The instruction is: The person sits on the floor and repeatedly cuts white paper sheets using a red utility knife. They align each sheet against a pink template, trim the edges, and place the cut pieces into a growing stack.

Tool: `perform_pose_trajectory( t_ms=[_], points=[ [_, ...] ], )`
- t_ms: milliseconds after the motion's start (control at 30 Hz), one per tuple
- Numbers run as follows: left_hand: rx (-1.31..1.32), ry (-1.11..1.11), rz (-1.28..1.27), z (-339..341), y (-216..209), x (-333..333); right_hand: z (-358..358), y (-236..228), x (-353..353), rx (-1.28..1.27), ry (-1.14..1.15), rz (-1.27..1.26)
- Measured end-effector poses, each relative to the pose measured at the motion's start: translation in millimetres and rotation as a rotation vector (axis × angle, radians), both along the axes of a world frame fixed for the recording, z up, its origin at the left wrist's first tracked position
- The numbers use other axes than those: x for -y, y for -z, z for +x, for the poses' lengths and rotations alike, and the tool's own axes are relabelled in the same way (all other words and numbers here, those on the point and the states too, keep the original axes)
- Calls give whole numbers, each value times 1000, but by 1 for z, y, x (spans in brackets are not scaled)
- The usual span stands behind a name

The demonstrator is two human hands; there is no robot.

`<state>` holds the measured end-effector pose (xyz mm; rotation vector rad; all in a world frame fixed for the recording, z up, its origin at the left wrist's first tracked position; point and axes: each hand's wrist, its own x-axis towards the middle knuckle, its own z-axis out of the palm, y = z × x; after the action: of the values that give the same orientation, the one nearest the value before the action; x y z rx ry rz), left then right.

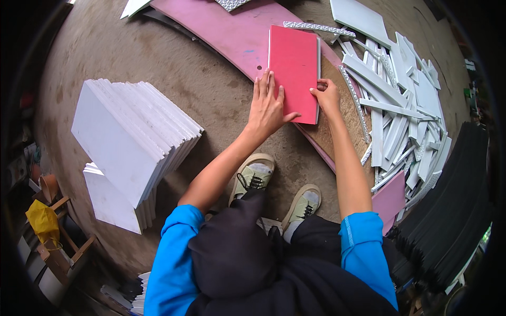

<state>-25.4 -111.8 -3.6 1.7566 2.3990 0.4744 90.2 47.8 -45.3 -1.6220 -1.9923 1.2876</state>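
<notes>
A rectangular red board lies on a pink sheet and a brown wooden surface, with a white layer showing along its side edges. My left hand rests flat on its lower left part, fingers spread and thumb pointing right. At the lower right edge, my right hand pinches the board, thumb on top and fingers curled at the side. What lies under those fingers is hidden. A thin white embossed strip lies just beyond the board's top right corner.
Right of the work surface is a heap of white offcut strips. A tall stack of white panels stands on the floor at left. Black corrugated sheeting lies at far right. A yellow bag hangs at lower left.
</notes>
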Motion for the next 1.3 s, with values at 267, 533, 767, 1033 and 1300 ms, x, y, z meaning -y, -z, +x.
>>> perform_pose_trajectory(
  t_ms=[267,533,767,1033,1300],
  points=[
    [-146,145,-5,13,33,5,-2,-5,4,12,-27,3],
    [184,109,130,-4,15,9,-3,-11,8,9,-24,14],
    [590,-164,185,-23,36,2,3,0,7,21,-93,130],
    [493,-158,24,-28,26,-14,11,11,2,-77,-126,45],
    [478,-162,-22,-29,21,-15,10,9,5,-105,-125,62]
  ],
)
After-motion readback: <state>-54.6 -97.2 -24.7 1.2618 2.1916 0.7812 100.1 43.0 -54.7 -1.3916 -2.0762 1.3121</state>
